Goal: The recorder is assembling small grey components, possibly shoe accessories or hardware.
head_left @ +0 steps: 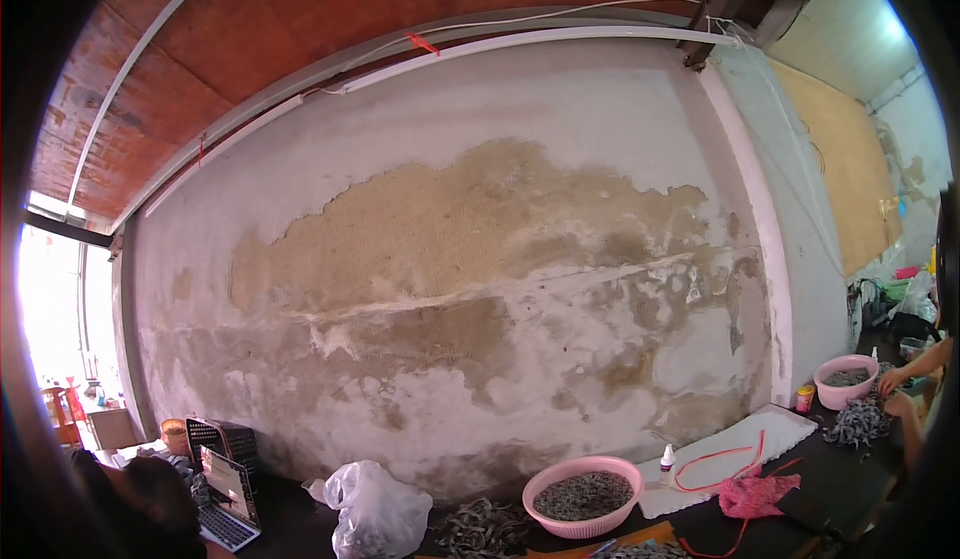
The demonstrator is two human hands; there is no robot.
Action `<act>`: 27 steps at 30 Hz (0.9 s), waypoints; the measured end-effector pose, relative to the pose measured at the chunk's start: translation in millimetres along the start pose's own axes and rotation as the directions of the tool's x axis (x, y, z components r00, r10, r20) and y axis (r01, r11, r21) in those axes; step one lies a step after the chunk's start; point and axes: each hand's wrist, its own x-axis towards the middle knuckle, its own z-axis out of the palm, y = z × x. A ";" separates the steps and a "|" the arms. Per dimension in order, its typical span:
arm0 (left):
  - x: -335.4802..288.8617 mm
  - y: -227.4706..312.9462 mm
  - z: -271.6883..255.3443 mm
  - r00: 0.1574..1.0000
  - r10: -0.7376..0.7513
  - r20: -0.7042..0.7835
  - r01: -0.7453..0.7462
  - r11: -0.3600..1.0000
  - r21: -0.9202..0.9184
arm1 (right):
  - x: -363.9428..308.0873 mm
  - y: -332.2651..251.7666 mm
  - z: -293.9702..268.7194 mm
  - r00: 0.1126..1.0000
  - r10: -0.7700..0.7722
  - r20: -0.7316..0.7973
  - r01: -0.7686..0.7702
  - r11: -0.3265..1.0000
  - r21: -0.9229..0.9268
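Neither my left hand nor my right hand shows in the head view. Along the lower edge, a pink plastic basket point(580, 529) holds a heap of small dark grey pieces. Left of it lies a loose pile of grey strips point(482, 529). More grey pieces point(648, 550) rest on an orange-brown surface point(628, 539), cut off by the lower edge, with a pen point(603, 549) beside them. A small white bottle point(668, 462) stands upright right of the basket. Farther right is a crumpled pink-red mesh bundle point(752, 496) with red cord trailing from it.
At the far right, another person's hands point(898, 384) work by a second pink basket point(838, 397) and grey strips point(858, 424). A white foam sheet point(790, 425) lies on the dark table. Leftward are a plastic bag point(372, 509), a laptop point(230, 504), a black crate point(235, 442) and a person's dark head point(150, 494).
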 end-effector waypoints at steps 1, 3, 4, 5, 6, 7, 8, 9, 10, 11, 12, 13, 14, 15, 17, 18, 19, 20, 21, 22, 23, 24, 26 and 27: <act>-0.7 1.7 -1.7 1.000 -0.014 0.011 0.014 1.000 -0.016 | -0.3 3.3 -1.0 1.000 0.028 -0.005 -0.028 1.000 -0.014; 0.9 -4.7 0.6 1.000 0.010 0.026 -0.009 1.000 -0.029 | -0.6 10.6 -2.2 0.998 0.054 0.016 -0.053 0.998 -0.039; 0.8 -8.0 2.5 0.999 0.024 0.034 -0.022 0.999 -0.037 | -0.4 16.5 -2.5 0.998 -0.051 -0.020 0.051 0.998 -0.033; 0.5 -9.6 3.4 1.000 -0.001 -0.006 0.000 0.999 -0.036 | -0.1 20.3 -2.4 0.987 -0.155 -0.052 0.153 0.988 -0.027; 1.2 -10.7 4.3 0.999 0.032 0.008 -0.031 0.998 -0.057 | -3.6 4.4 -4.0 0.988 -0.156 -0.001 0.155 0.987 -0.034; 1.1 -11.6 4.5 0.998 0.064 0.019 -0.062 0.995 -0.077 | -11.3 -24.0 -6.7 0.998 -0.034 0.045 0.034 0.999 -0.011; 2.2 -9.2 3.4 0.999 0.042 -0.020 -0.044 0.996 -0.076 | -18.0 -40.6 -8.0 0.992 0.092 0.082 -0.092 0.996 0.004; 2.5 -5.6 0.7 0.999 0.030 0.043 -0.029 0.999 -0.023 | -19.6 -42.7 -5.8 0.994 0.083 0.065 -0.086 0.996 0.035; 2.1 -5.2 -0.6 0.994 0.011 0.107 -0.014 0.999 0.028 | -19.4 -42.8 -5.2 0.991 0.087 0.106 -0.089 0.996 0.014; 1.8 -10.2 1.2 0.994 0.058 0.089 -0.062 0.997 0.047 | -18.7 -40.1 -6.7 0.990 0.095 0.101 -0.098 0.995 0.028; 1.0 -8.7 -0.1 0.998 0.036 0.057 -0.039 0.998 0.045 | -17.4 -35.7 -7.0 0.990 0.106 0.091 -0.111 0.993 0.044; 1.5 -5.8 -2.5 0.996 0.054 0.076 -0.062 0.993 0.105 | -16.3 -29.6 -6.2 0.993 0.081 0.090 -0.088 0.993 0.080; 1.5 -4.4 -2.4 0.993 0.068 0.102 -0.084 0.983 0.165 | -7.6 1.7 -14.1 0.989 0.090 0.120 -0.099 0.993 0.069; 3.0 -11.9 1.5 0.986 0.138 0.092 -0.152 0.974 0.166 | 6.4 47.5 -26.4 0.988 -0.009 0.152 0.019 0.998 -0.065; 4.1 -6.5 -1.3 0.984 0.154 0.086 -0.163 0.981 0.110 | 9.8 69.9 -27.2 0.957 -0.247 0.152 0.280 0.923 -0.265; 3.9 -3.6 -3.8 0.977 0.192 0.093 -0.198 0.979 0.054 | 4.0 44.3 -24.0 0.956 -0.235 0.175 0.275 0.925 -0.261; 3.3 -3.1 -5.2 0.982 0.172 0.080 -0.176 0.983 0.054 | 0.2 11.0 -21.2 0.851 -0.464 0.247 0.524 0.719 -0.457; 2.7 -2.9 -5.9 0.981 0.175 0.078 -0.180 0.982 0.059 | -1.2 -4.1 -18.0 0.682 -0.635 0.362 0.695 0.410 -0.590; 3.6 -1.1 -6.2 0.978 0.190 0.087 -0.195 0.979 0.061 | 0.0 5.5 -21.8 0.659 -0.663 0.354 0.701 0.373 -0.607; 3.8 -0.8 -6.3 0.976 0.199 0.092 -0.205 0.976 0.066 | -1.1 7.2 -20.0 0.661 -0.659 0.359 0.705 0.381 -0.598; 4.4 -2.8 -7.1 0.967 0.240 0.080 -0.245 0.968 0.052 | -3.6 8.5 -18.4 0.802 -0.548 0.238 0.579 0.615 -0.536; 4.3 -5.3 -5.4 0.970 0.231 0.078 -0.235 0.971 0.053 | -5.9 8.7 -17.6 0.911 -0.390 0.135 0.409 0.802 -0.437; 2.6 -9.7 -1.5 0.975 0.220 0.011 -0.220 0.975 -0.010 | -9.7 5.0 -15.4 0.909 -0.398 0.124 0.408 0.794 -0.449; 3.1 -8.7 -1.7 0.977 0.214 0.011 -0.214 0.977 -0.011 | -12.0 -6.7 -14.0 0.970 -0.228 0.082 0.242 0.903 -0.354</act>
